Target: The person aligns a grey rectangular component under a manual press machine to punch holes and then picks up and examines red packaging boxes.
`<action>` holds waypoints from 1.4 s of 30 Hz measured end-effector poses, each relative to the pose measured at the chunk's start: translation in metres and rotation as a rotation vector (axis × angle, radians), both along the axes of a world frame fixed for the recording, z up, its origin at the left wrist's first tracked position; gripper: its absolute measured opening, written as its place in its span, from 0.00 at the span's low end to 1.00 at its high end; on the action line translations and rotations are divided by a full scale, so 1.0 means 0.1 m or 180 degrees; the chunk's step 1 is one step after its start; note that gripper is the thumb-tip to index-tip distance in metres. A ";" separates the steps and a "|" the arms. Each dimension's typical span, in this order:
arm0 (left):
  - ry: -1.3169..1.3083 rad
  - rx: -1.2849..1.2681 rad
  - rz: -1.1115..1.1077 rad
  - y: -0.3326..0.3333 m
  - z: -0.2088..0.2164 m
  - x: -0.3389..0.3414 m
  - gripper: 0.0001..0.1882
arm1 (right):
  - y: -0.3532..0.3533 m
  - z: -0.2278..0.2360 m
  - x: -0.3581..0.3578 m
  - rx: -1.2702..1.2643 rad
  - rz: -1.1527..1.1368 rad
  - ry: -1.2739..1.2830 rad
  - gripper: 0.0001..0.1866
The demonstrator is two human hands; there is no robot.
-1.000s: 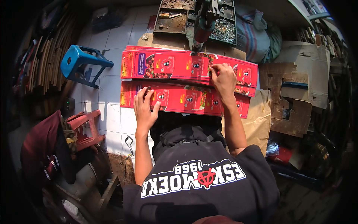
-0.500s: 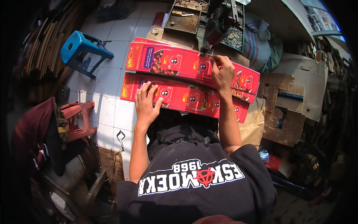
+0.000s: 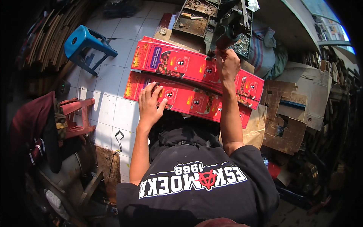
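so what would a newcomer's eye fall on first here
Most likely the long, bright red printed sheets across the middle, with the left hand on the nearer ones and the right hand over the farther ones. After that, perhaps the blue stool on the white tiled floor at upper left, and the dark machine just beyond the right hand.

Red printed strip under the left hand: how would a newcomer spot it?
Start at the black shirt. Beyond it lies the nearest red printed strip; unlike the farther red strips, it has the left hand resting on it.
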State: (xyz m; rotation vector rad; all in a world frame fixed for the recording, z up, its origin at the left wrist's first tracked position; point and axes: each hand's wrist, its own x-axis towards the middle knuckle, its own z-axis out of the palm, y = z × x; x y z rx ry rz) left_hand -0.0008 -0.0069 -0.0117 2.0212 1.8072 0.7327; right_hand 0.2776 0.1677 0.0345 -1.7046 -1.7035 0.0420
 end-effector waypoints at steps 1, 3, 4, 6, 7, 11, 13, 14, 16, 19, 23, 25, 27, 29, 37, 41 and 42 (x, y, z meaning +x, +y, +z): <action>-0.0001 0.0005 0.0000 0.00 0.00 0.00 0.27 | 0.00 0.02 0.00 0.0023 -0.0008 -0.0006 0.07; -0.0001 0.0014 -0.0001 0.01 0.00 0.00 0.27 | 0.00 0.02 0.01 0.0040 0.0006 -0.0026 0.07; -0.0001 0.0002 0.0001 0.01 0.01 0.01 0.27 | 0.00 0.01 0.00 0.0034 0.0028 -0.0040 0.07; 0.0004 -0.0016 0.0015 0.01 0.02 0.01 0.27 | 0.00 0.01 -0.01 -0.0031 0.0042 -0.0029 0.07; 0.0003 -0.0014 0.0004 0.02 0.01 0.01 0.27 | -0.02 0.04 -0.02 -0.0090 0.0035 -0.0004 0.07; -0.0008 -0.0009 -0.0011 0.01 0.00 0.00 0.27 | 0.00 0.02 -0.04 -0.0121 -0.0013 0.0206 0.07; -0.0013 -0.0008 -0.0002 0.02 0.00 0.00 0.27 | 0.00 0.04 -0.02 -0.0116 0.0035 0.0244 0.07; -0.0003 -0.0012 -0.0003 0.01 0.01 0.00 0.27 | 0.00 0.05 -0.02 -0.0113 0.0057 0.0263 0.07; 0.0009 -0.0007 -0.0008 0.01 0.01 0.00 0.27 | -0.01 0.03 -0.01 -0.0116 0.0013 0.0214 0.07; 0.0009 0.0006 -0.0007 0.01 0.01 0.00 0.27 | -0.02 0.02 -0.02 -0.0176 0.0010 0.0396 0.07; -0.0051 -0.0087 -0.0001 0.00 0.01 0.00 0.27 | -0.04 0.03 -0.06 -0.0284 -0.0194 0.0056 0.09; -0.0072 -0.0076 -0.0001 0.04 0.02 0.03 0.27 | -0.06 0.01 -0.04 -0.0061 -0.0131 -0.0092 0.09; 0.0003 -0.0074 -0.0007 -0.01 0.01 0.02 0.27 | -0.12 -0.02 -0.02 0.0012 0.0071 -0.0186 0.09; 0.0000 -0.0033 0.0005 0.00 0.01 0.01 0.27 | -0.20 -0.02 0.00 -0.0040 0.0259 0.0055 0.10; -0.0476 0.0010 -0.0002 0.03 0.12 -0.04 0.24 | -1.05 0.12 0.49 -0.0147 -0.0016 0.0682 0.14; -0.0677 0.0481 0.0599 0.01 0.21 -0.17 0.20 | -1.62 -0.06 1.10 -0.0151 -0.0921 0.0056 0.16; -0.0542 0.0601 0.0847 0.01 0.21 -0.23 0.20 | -1.78 -0.09 1.22 -0.0328 -0.1178 -0.0034 0.20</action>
